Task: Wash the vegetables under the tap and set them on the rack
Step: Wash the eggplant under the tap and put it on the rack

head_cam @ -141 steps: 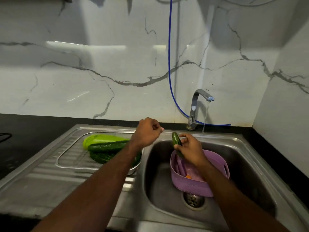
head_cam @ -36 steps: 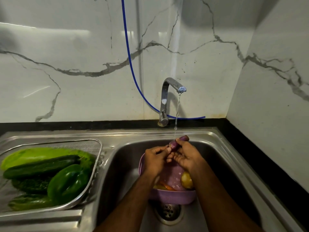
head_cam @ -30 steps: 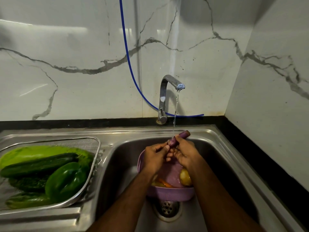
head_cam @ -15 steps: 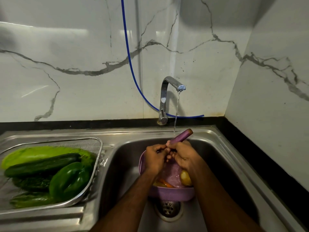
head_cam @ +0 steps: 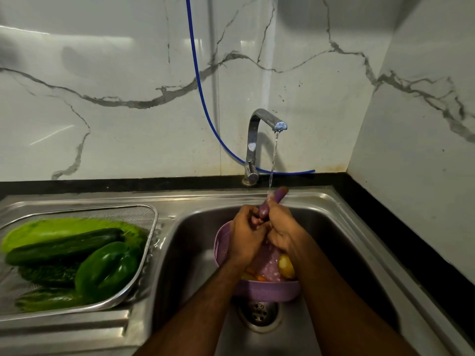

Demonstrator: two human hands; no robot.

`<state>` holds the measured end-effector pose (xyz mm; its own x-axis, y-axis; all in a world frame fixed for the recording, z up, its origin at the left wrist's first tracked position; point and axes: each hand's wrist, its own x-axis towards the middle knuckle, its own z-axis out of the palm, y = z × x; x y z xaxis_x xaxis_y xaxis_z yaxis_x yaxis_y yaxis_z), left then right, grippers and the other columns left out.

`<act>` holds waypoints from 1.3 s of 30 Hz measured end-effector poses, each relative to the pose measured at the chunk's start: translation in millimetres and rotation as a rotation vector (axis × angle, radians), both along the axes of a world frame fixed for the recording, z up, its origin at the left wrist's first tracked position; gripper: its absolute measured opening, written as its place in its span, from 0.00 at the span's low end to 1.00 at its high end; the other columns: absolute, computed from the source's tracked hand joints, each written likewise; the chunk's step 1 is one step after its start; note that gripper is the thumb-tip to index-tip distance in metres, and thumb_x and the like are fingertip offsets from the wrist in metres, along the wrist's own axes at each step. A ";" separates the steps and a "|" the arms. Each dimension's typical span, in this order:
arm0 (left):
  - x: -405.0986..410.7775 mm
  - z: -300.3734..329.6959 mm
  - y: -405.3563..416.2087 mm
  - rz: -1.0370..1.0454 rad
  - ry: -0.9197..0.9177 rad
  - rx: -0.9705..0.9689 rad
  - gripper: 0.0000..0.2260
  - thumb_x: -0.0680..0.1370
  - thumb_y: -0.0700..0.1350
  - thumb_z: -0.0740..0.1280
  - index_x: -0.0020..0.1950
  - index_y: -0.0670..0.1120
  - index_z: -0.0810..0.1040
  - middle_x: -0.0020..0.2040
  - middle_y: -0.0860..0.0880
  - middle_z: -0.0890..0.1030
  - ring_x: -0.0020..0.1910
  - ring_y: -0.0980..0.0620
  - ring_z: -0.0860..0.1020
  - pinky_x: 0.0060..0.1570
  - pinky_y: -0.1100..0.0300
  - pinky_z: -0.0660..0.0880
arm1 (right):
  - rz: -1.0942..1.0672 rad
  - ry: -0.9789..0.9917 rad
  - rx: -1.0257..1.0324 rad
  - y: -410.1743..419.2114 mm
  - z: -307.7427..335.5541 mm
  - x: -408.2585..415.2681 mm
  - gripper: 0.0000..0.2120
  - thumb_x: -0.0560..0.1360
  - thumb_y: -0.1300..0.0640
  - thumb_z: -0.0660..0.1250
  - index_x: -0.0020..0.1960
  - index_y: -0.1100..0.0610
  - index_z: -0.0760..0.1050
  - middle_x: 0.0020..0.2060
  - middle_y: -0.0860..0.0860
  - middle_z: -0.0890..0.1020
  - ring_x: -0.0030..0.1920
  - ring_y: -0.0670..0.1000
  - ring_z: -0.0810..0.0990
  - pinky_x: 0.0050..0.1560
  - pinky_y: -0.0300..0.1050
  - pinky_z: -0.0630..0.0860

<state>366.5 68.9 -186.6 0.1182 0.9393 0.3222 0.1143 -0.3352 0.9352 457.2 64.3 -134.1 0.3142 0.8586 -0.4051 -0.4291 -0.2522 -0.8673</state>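
Both hands meet over the sink (head_cam: 334, 227), at about 12 o'clock from the purple basket (head_cam: 267, 291) standing above the drain. The right hand (head_cam: 281, 228) has its fingers curled round a slim purple aubergine (head_cam: 276, 197), whose tip juts up toward 1 o'clock into the thin stream from the tap (head_cam: 257, 140). The left hand (head_cam: 244, 237) is curled against the aubergine's lower end, seemingly gripping it, though the overlap hides the contact. Off at 9 o'clock, the mesh rack (head_cam: 151, 227) holds a cucumber (head_cam: 64, 246) and a green pepper (head_cam: 108, 268).
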 end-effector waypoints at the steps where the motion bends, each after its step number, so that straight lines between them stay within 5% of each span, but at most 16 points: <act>1: 0.5 -0.5 -0.3 0.002 0.022 0.004 0.12 0.71 0.40 0.76 0.50 0.49 0.78 0.44 0.52 0.82 0.43 0.54 0.80 0.45 0.58 0.79 | -0.005 -0.010 -0.011 0.2 0.5 1.0 0.17 0.85 0.43 0.59 0.53 0.58 0.74 0.45 0.58 0.84 0.43 0.54 0.84 0.39 0.48 0.80; 4: 0.8 2.5 0.2 0.043 0.080 0.036 0.09 0.72 0.42 0.75 0.50 0.51 0.78 0.43 0.53 0.82 0.42 0.54 0.80 0.43 0.57 0.80 | 0.001 0.010 0.016 0.7 -3.0 3.3 0.20 0.85 0.43 0.58 0.49 0.59 0.76 0.47 0.60 0.84 0.48 0.57 0.85 0.48 0.53 0.81; 7: 0.7 6.6 2.3 0.084 0.131 0.065 0.06 0.76 0.46 0.72 0.52 0.50 0.81 0.44 0.54 0.83 0.43 0.56 0.81 0.44 0.59 0.80 | 0.022 0.065 0.045 -1.4 -7.1 5.1 0.18 0.84 0.45 0.63 0.58 0.60 0.78 0.52 0.64 0.85 0.52 0.58 0.86 0.59 0.57 0.81; 9: 3.2 7.9 1.5 0.067 0.146 0.004 0.06 0.78 0.48 0.70 0.52 0.47 0.82 0.44 0.51 0.84 0.42 0.55 0.82 0.45 0.55 0.81 | 0.027 0.101 0.073 -1.8 -8.5 8.7 0.14 0.82 0.50 0.67 0.58 0.61 0.79 0.53 0.61 0.85 0.52 0.57 0.86 0.53 0.56 0.83; 12: 4.9 15.2 -7.6 -0.108 -0.106 -0.241 0.12 0.82 0.46 0.65 0.46 0.37 0.80 0.35 0.40 0.81 0.31 0.49 0.78 0.33 0.53 0.77 | 0.044 0.068 0.144 -2.9 -8.1 11.8 0.08 0.79 0.59 0.70 0.55 0.62 0.78 0.46 0.58 0.85 0.41 0.54 0.84 0.44 0.52 0.79; 15: -3.0 25.9 -12.4 -0.275 -0.340 -0.541 0.15 0.84 0.48 0.60 0.45 0.40 0.78 0.29 0.47 0.73 0.26 0.53 0.69 0.23 0.62 0.64 | -0.004 0.122 0.192 -1.2 -4.9 10.9 0.09 0.78 0.59 0.72 0.56 0.60 0.77 0.38 0.54 0.86 0.37 0.52 0.83 0.38 0.49 0.78; 18: -4.6 30.9 -13.6 -0.359 -0.440 -0.754 0.19 0.84 0.52 0.57 0.39 0.45 0.78 0.28 0.51 0.72 0.25 0.55 0.69 0.20 0.64 0.62 | -0.025 0.132 0.172 3.1 -5.6 9.8 0.14 0.77 0.52 0.74 0.55 0.59 0.77 0.38 0.53 0.84 0.37 0.52 0.84 0.34 0.46 0.80; 22: -0.9 25.1 -8.4 -0.387 -0.403 -0.826 0.21 0.83 0.56 0.56 0.39 0.45 0.77 0.29 0.50 0.72 0.26 0.54 0.69 0.22 0.64 0.62 | 0.039 0.232 0.198 7.4 -10.0 10.9 0.13 0.77 0.48 0.73 0.51 0.57 0.75 0.38 0.53 0.80 0.33 0.50 0.81 0.32 0.45 0.80; 26: -4.3 20.4 -5.6 -0.294 -0.365 -0.651 0.22 0.83 0.57 0.59 0.52 0.39 0.82 0.33 0.46 0.78 0.30 0.51 0.74 0.26 0.61 0.69 | 0.102 0.041 0.121 4.9 -7.1 7.5 0.17 0.80 0.45 0.69 0.56 0.59 0.76 0.46 0.56 0.83 0.30 0.50 0.81 0.24 0.41 0.75; 31: -8.7 23.8 -7.5 -0.174 -0.154 -0.417 0.16 0.83 0.50 0.62 0.56 0.36 0.77 0.35 0.45 0.78 0.29 0.51 0.73 0.25 0.61 0.69 | 0.141 -0.100 0.095 3.6 -7.6 5.5 0.14 0.81 0.46 0.67 0.52 0.58 0.79 0.43 0.54 0.84 0.33 0.50 0.81 0.28 0.43 0.76; 35: -11.2 26.1 -5.5 -0.370 -0.289 -0.676 0.21 0.84 0.57 0.55 0.45 0.43 0.75 0.30 0.49 0.72 0.26 0.55 0.65 0.23 0.62 0.59 | 0.116 0.148 0.186 5.0 -9.7 11.7 0.10 0.80 0.55 0.70 0.56 0.62 0.78 0.55 0.61 0.84 0.52 0.56 0.85 0.56 0.54 0.83; 39: -12.3 26.5 -2.6 -0.513 -0.415 -0.803 0.24 0.84 0.61 0.52 0.46 0.44 0.76 0.30 0.50 0.68 0.25 0.56 0.62 0.23 0.63 0.58 | 0.123 0.272 0.191 3.4 -7.3 13.7 0.09 0.77 0.54 0.72 0.48 0.60 0.78 0.44 0.58 0.83 0.45 0.54 0.84 0.55 0.51 0.82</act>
